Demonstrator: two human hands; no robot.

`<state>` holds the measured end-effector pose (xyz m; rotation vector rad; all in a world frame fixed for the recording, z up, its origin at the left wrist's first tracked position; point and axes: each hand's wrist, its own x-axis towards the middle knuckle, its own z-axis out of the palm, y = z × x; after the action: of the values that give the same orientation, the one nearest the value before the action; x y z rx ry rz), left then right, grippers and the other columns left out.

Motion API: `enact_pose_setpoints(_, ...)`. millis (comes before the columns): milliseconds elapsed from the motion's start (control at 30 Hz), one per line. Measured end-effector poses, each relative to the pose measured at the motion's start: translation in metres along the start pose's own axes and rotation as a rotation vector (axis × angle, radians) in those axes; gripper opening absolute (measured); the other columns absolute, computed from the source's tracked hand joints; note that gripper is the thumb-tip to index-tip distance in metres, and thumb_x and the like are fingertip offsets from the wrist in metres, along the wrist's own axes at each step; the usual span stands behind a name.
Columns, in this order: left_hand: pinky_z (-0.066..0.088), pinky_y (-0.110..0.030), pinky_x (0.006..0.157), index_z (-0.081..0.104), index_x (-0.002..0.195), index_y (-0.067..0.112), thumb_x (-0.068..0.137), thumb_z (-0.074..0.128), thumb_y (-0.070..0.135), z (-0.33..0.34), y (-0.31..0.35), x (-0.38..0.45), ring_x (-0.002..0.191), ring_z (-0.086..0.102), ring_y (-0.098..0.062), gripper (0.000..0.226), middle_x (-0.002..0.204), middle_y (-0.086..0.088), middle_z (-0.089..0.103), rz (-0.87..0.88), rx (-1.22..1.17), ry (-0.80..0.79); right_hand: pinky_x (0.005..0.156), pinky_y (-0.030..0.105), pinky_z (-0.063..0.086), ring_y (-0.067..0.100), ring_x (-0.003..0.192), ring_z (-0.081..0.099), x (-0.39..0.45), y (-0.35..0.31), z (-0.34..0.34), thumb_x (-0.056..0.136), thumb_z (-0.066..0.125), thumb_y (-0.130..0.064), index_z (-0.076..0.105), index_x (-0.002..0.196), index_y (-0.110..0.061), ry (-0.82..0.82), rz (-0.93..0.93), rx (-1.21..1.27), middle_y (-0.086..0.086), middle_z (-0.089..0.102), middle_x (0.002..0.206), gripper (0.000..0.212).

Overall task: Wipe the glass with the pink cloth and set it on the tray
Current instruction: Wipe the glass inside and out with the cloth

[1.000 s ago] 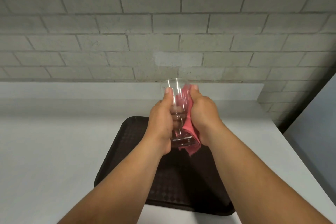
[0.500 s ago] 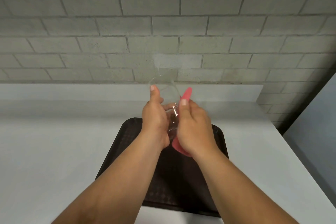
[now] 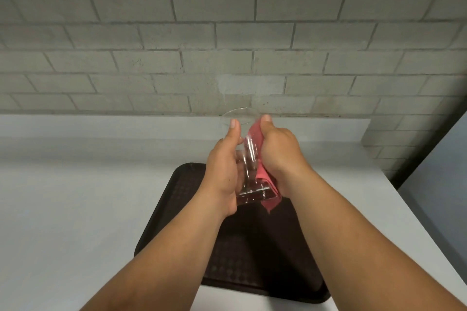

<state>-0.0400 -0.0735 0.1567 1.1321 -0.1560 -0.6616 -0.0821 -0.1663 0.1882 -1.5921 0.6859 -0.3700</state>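
Left hand [image 3: 223, 171] grip wrapped round glass [image 3: 246, 159] on left side, thumb up near rim. Right hand [image 3: 279, 156] grip closed on pink cloth [image 3: 265, 184], pressing it to glass on right side; cloth tail hangs below base. Glass in air above far end of tray [image 3: 174, 199], tilted, mouth away from person. Tray on counter [image 3: 75, 197]. Risk: smooth glass slips from one-hand hold while cloth rubs, drops onto tray. Wiping step, not yet set down.

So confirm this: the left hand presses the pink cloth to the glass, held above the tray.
Wrong hand. The head view shows the right hand pressing the pink cloth to the glass; the left hand grips the glass bare. It is held above the tray.
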Motion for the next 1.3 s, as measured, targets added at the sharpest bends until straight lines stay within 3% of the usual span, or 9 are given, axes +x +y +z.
enact_pose_setpoints(267, 0.061, -0.036, 0.056, 0.068, 0.119, 0.012, 0.086, 0.072, 0.072, -0.009, 0.004, 0.018, 0.058, 0.074, -0.018, 0.068, 0.074, -0.005, 0.074, -0.015, -0.057, 0.216, 0.086, 0.054, 0.06, 0.033, 0.082, 0.077, -0.019, 0.022, 0.005, 0.106, 0.033, -0.052, 0.074, 0.087, -0.014, -0.033, 0.024, 0.016, 0.008, 0.079, 0.076, 0.059)
enact_pose_setpoints(400, 0.062, -0.031, 0.054, 0.066, 0.123, 0.012, 0.096, 0.06, 0.07, -0.01, 0.008, 0.02, 0.06, 0.076, -0.016, 0.063, 0.065, 0.001, 0.08, -0.016, 0.026, 0.186, 0.081, 0.025, 0.05, 0.025, 0.113, 0.064, -0.032, 0.028, 0.01, 0.107, 0.03, -0.046, 0.062, 0.123, -0.015, 0.051, -0.26, -0.286, 0.002, 0.069, 0.111, 0.048)
enact_pose_setpoints(467, 0.06, -0.028, 0.051, 0.067, 0.127, 0.01, 0.101, 0.051, 0.069, -0.01, 0.009, 0.018, 0.066, 0.08, -0.016, 0.067, 0.081, -0.004, 0.085, -0.065, 0.089, 0.129, 0.115, 0.032, 0.038, 0.029, 0.147, 0.04, -0.034, 0.03, 0.012, 0.108, 0.031, -0.042, 0.037, 0.154, -0.01, 0.025, -0.334, -0.409, 0.013, 0.05, 0.154, 0.057)
enact_pose_setpoints(633, 0.049, -0.055, 0.117, 0.072, 0.136, 0.006, 0.097, 0.041, 0.081, -0.007, 0.012, 0.016, 0.127, 0.071, -0.04, 0.09, 0.136, -0.026, 0.074, -0.072, 0.126, -0.004, 0.112, 0.02, 0.001, 0.02, 0.16, 0.0, -0.032, 0.027, 0.017, 0.108, 0.028, -0.042, 0.001, 0.164, -0.009, -0.01, -0.383, -0.544, 0.008, 0.0, 0.175, 0.07)
enact_pose_setpoints(767, 0.052, -0.054, 0.113, 0.074, 0.135, 0.015, 0.089, 0.055, 0.08, -0.008, 0.01, 0.016, 0.123, 0.074, -0.034, 0.082, 0.135, -0.021, 0.076, -0.055, 0.15, -0.075, 0.116, 0.03, 0.033, 0.029, 0.151, 0.034, -0.02, 0.016, 0.014, 0.108, 0.033, -0.042, 0.025, 0.16, -0.009, 0.052, -0.369, -0.366, 0.014, 0.04, 0.162, 0.063)
enact_pose_setpoints(967, 0.059, -0.032, 0.052, 0.069, 0.117, 0.01, 0.09, 0.064, 0.07, -0.009, 0.002, 0.02, 0.058, 0.074, -0.018, 0.066, 0.077, -0.006, 0.074, 0.043, 0.05, -0.012, 0.087, 0.051, 0.06, 0.031, 0.089, 0.076, 0.005, 0.001, 0.003, 0.105, 0.031, -0.057, 0.067, 0.1, -0.015, 0.005, 0.024, 0.065, 0.015, 0.077, 0.095, 0.056)
enact_pose_setpoints(1067, 0.055, -0.028, 0.046, 0.069, 0.108, 0.014, 0.091, 0.066, 0.07, -0.008, 0.0, 0.022, 0.05, 0.069, -0.015, 0.059, 0.066, -0.002, 0.074, 0.128, 0.021, 0.056, 0.062, 0.039, 0.064, 0.025, 0.065, 0.076, 0.004, 0.012, 0.0, 0.106, 0.036, -0.053, 0.069, 0.111, -0.004, -0.058, 0.191, 0.259, 0.011, 0.078, 0.077, 0.06)
enact_pose_setpoints(1200, 0.053, -0.033, 0.051, 0.064, 0.094, 0.019, 0.074, 0.069, 0.078, -0.008, 0.0, 0.026, 0.059, 0.064, -0.019, 0.063, 0.072, -0.001, 0.067, 0.255, 0.082, 0.165, 0.095, 0.056, 0.058, 0.04, 0.1, 0.076, -0.002, 0.03, 0.006, 0.107, 0.036, -0.051, 0.073, 0.116, -0.003, -0.11, 0.291, 0.391, 0.023, 0.079, 0.106, 0.062)
enact_pose_setpoints(1300, 0.055, -0.032, 0.063, 0.063, 0.089, 0.029, 0.071, 0.065, 0.082, -0.009, -0.004, 0.026, 0.064, 0.066, -0.011, 0.056, 0.067, 0.013, 0.068, 0.354, 0.227, 0.158, 0.079, 0.048, 0.064, 0.035, 0.089, 0.08, -0.002, 0.039, 0.007, 0.108, 0.034, -0.046, 0.077, 0.106, -0.006, -0.102, 0.31, 0.479, 0.02, 0.081, 0.095, 0.059)
